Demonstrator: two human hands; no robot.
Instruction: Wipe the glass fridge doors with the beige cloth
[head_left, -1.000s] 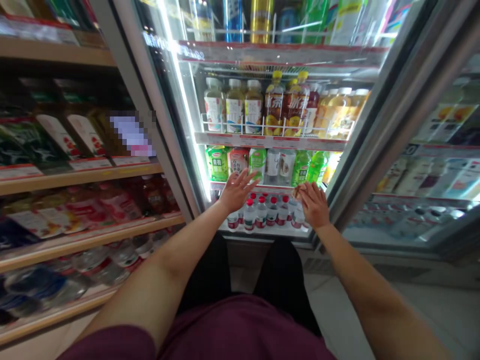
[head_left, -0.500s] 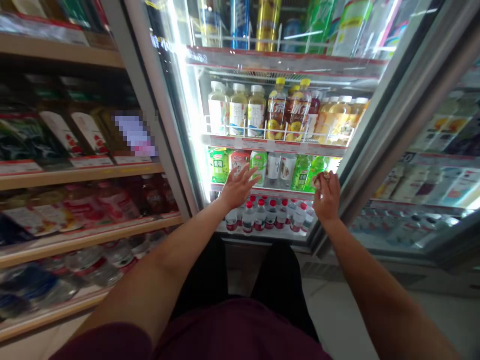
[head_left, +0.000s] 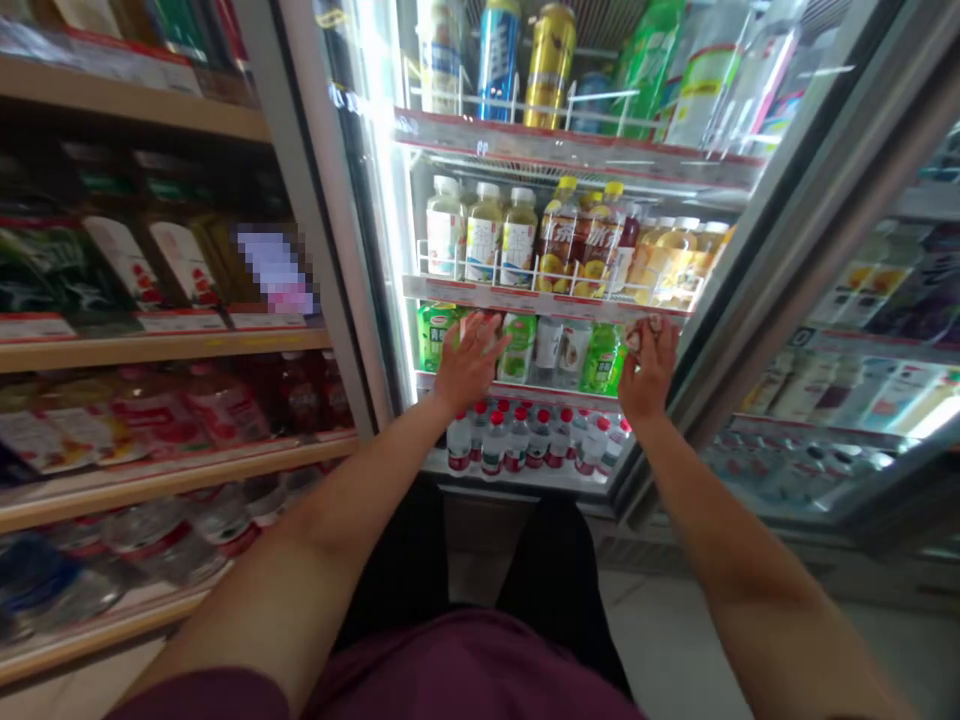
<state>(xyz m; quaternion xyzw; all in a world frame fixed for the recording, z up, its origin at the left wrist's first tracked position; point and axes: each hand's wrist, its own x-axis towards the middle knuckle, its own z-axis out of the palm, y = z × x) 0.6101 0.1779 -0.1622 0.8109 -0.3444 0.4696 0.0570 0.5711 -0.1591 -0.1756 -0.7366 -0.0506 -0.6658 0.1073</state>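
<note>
My left hand (head_left: 472, 362) has its fingers spread, in front of the shelf of green and clear bottles in the lit drinks fridge. It holds nothing and hides part of a reddish pack behind it. Farther right, my right hand (head_left: 648, 372) has its fingers closed on a crumpled, pale brownish cloth (head_left: 643, 334). That hand is near the fridge's right door frame (head_left: 720, 350), just below a shelf's price strip (head_left: 570, 302). Whether either hand touches the glass, I cannot tell. Green bottles (head_left: 602, 358) show between my hands.
Red-capped water bottles (head_left: 517, 440) stand on the bottom fridge shelf. Tea and juice bottles (head_left: 562, 240) line the shelf above my hands, with cans (head_left: 550, 65) higher up. A wooden shelf rack (head_left: 172, 345) with bottles is on the left; another fridge (head_left: 847, 370) is on the right.
Both hands have moved up a little against the fridge shelves, the right one with the cloth in it. The view has shifted slightly.
</note>
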